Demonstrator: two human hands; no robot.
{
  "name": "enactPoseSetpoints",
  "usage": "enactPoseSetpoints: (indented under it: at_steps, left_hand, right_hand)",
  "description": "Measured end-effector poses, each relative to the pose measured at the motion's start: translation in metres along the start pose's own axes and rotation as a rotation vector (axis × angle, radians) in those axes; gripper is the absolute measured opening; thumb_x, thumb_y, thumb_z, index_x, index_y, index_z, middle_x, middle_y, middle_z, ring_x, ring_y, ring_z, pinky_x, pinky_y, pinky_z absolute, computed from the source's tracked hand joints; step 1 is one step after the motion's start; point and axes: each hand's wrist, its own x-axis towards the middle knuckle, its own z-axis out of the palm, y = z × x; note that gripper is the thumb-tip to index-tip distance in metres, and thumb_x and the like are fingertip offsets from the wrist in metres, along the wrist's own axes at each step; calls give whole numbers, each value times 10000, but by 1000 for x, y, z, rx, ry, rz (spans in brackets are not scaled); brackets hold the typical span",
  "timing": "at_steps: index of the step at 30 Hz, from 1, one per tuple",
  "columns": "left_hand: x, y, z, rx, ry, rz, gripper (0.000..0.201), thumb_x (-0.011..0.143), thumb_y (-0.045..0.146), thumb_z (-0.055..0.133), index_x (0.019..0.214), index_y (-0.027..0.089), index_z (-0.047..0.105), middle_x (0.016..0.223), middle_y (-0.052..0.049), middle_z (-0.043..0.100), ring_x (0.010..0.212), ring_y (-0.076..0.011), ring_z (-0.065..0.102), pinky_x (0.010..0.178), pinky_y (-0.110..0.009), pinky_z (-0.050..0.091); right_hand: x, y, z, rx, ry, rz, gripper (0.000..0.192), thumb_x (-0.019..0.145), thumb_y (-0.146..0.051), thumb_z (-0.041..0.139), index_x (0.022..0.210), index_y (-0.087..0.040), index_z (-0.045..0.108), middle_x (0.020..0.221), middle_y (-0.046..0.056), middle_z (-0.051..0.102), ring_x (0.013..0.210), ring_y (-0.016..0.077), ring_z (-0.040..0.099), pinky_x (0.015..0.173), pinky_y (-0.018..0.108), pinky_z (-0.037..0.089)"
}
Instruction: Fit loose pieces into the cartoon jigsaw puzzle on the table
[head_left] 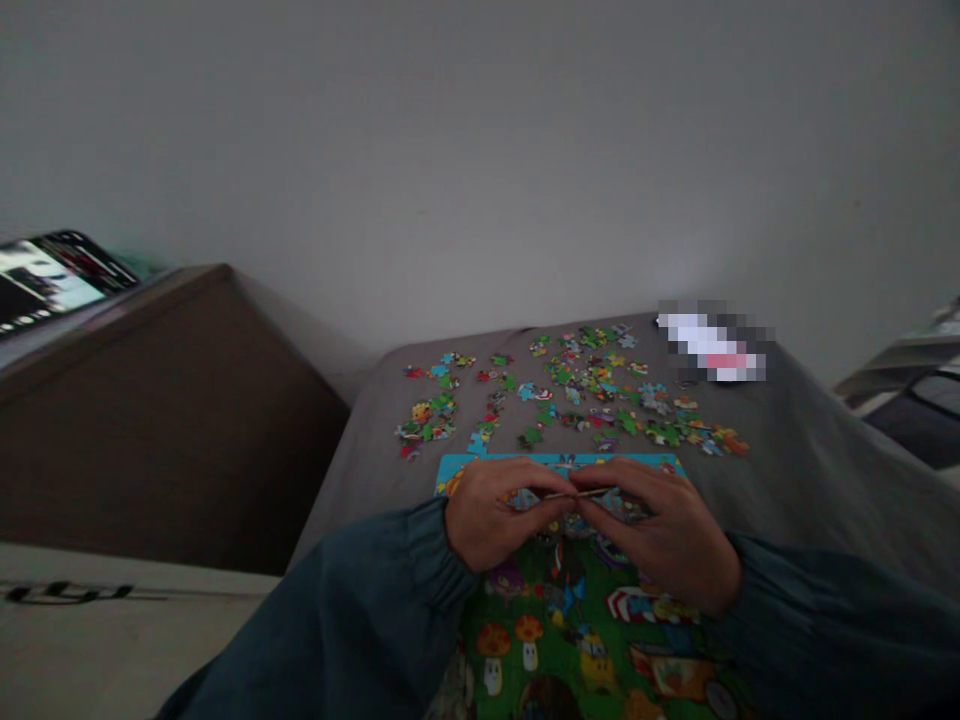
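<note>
Head view looks down on two bare hands meeting over a colourful cardboard jigsaw puzzle picture (570, 620) with green ground and cartoon mushrooms. Both wear dark blue-grey sleeves. The left hand (499, 515) is curled, thumb and fingertips pinched on one end of a thin flat jigsaw piece (581, 493) seen edge-on. The right hand (664, 535) is curled the same way, pinching the other end, so the fingertips of both hands nearly touch above the puzzle's blue upper border. Beyond the hands, many small loose multicoloured puzzle pieces (592, 395) lie scattered across a grey cloth-covered table (795, 460). At the table's far right corner sits a blurred white and pink object (712, 348). To the left stands a dark brown cabinet (150, 420) bearing a black phone (52, 275) with its screen lit.
</note>
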Motion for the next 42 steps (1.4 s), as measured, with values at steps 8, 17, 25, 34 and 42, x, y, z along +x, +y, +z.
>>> enactPoseSetpoints:
  at_steps: [8,17,25,34,42]
  left_hand:
    - [-1,-2,-1,42,7,1,136,885,330,722,908,207,775,835,-32,795,738,-151,745,717,-226,558]
    - [-1,0,0,6,26,-82,94,826,262,775,895,200,785,804,-28,793,705,-157,740,682,-223,563]
    - [-2,3,-1,-7,11,-106,92,825,219,739,897,192,790,771,-33,787,664,-146,730,599,-194,541]
    - [-3,-2,0,94,9,42,91,869,222,704,927,218,774,810,-21,795,690,-145,739,657,-217,544]
    - [-5,-1,5,136,23,37,79,885,238,700,933,204,753,825,-20,794,712,-136,741,676,-205,546]
  right_hand:
    - [0,-2,-2,-35,8,3,104,908,-258,636,932,-225,731,831,16,767,738,168,738,685,264,586]
    - [2,-2,-3,0,-27,73,98,884,-248,652,918,-239,744,842,-1,778,745,166,745,699,251,589]
    - [2,-1,-3,50,-84,122,100,863,-231,677,933,-235,750,854,-3,777,779,159,742,729,244,580]
    - [-2,3,-1,19,-136,49,158,881,-212,628,999,-230,731,892,29,766,796,169,731,727,261,580]
    - [-3,3,1,-100,-44,-96,158,919,-212,607,1040,-196,708,891,24,776,791,165,747,729,258,589]
